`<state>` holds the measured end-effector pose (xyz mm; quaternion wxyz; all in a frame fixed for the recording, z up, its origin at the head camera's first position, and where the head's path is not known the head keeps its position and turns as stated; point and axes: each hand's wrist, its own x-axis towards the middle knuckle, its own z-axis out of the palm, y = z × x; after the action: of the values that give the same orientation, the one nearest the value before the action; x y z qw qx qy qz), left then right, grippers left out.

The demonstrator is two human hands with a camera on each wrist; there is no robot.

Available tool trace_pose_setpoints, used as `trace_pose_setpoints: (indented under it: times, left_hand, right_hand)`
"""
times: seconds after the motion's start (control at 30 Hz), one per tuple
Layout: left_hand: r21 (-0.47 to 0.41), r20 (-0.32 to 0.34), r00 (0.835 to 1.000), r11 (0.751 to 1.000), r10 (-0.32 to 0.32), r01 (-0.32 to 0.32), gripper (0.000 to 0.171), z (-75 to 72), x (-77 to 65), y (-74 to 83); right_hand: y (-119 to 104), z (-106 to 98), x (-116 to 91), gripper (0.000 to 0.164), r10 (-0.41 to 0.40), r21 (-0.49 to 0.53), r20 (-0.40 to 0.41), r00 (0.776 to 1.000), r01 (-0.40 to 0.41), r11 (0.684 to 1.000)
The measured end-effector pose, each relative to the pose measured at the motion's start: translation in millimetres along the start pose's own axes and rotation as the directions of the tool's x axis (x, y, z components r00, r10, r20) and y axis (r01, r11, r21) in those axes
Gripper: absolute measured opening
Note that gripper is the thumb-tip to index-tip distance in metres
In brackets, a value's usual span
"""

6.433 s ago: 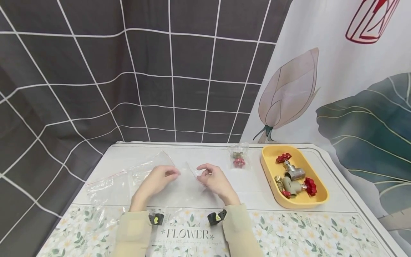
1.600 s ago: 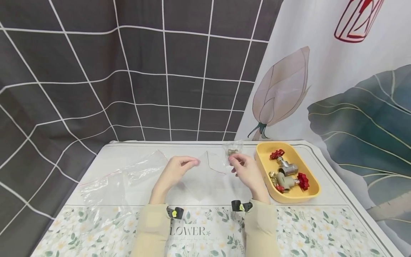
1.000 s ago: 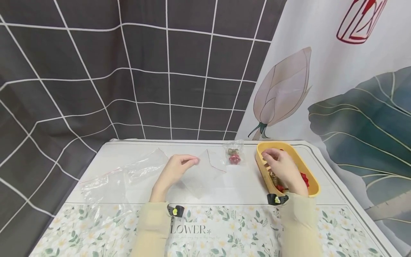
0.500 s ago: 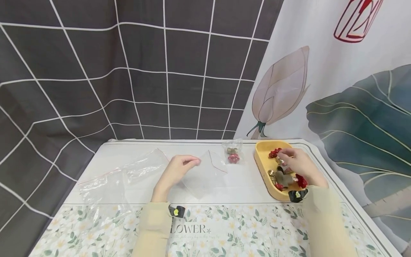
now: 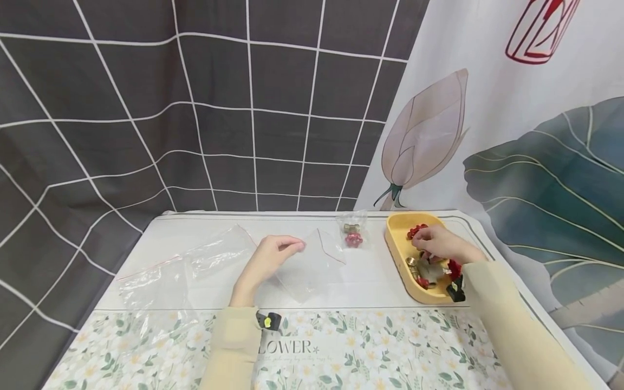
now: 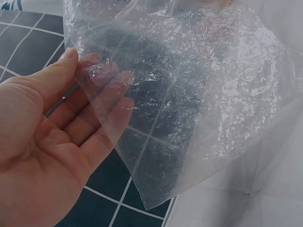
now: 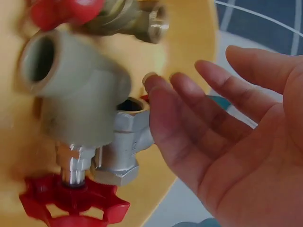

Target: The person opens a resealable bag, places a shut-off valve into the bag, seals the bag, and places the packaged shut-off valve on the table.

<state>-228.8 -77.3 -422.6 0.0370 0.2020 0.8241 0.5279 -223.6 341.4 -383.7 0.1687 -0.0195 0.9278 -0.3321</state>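
1. Currently, I observe the left hand (image 5: 273, 255) pinching a clear zip bag (image 5: 312, 273) by its edge, thumb on one face and fingers on the other, over the white part of the tablecloth (image 5: 368, 279).
2. I find the right hand (image 5: 441, 244) at the yellow tray (image 5: 401, 248), well apart from the left. Its thumb stands away from loosely bent fingers.
3. Just beside those fingers I record a silver valve (image 7: 122, 149); contact I cannot confirm.
4. The tray also contains a beige valve (image 7: 78, 90) with a red handwheel (image 7: 73, 196), and a brass valve (image 7: 118, 23).
5. Near the tray's left side lies a smaller bag (image 5: 363, 219) enclosing brass-and-red hardware (image 5: 353, 237).
6. Two flat bags (image 5: 158, 287) lie left of the left hand.
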Motion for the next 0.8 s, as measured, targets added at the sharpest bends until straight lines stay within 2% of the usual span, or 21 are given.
trace_pose_setpoints:
  times: [0.3,0.53,0.8]
  left_hand:
    - [-0.014,0.005,1.0,1.0,-0.022,0.022,0.025,1.3,-0.3,-1.0]
    - [-0.007,-0.001,1.0,1.0,-0.021,0.021,0.023,2.0,0.4,-3.6]
    - [-0.007,-0.005,1.0,1.0,-0.005,0.005,0.023,0.7,1.5,-5.8]
  right_hand:
    - [-6.2,11.8,11.2,0.015,0.028,-0.132,0.114,0.993,-0.013,0.991]
    - [-13.6,19.9,17.8,0.015,0.105,-0.292,0.117,0.988,-0.067,0.954]
    - [-18.2,27.2,20.4,0.014,0.153,-0.266,0.155,0.976,-0.107,0.958]
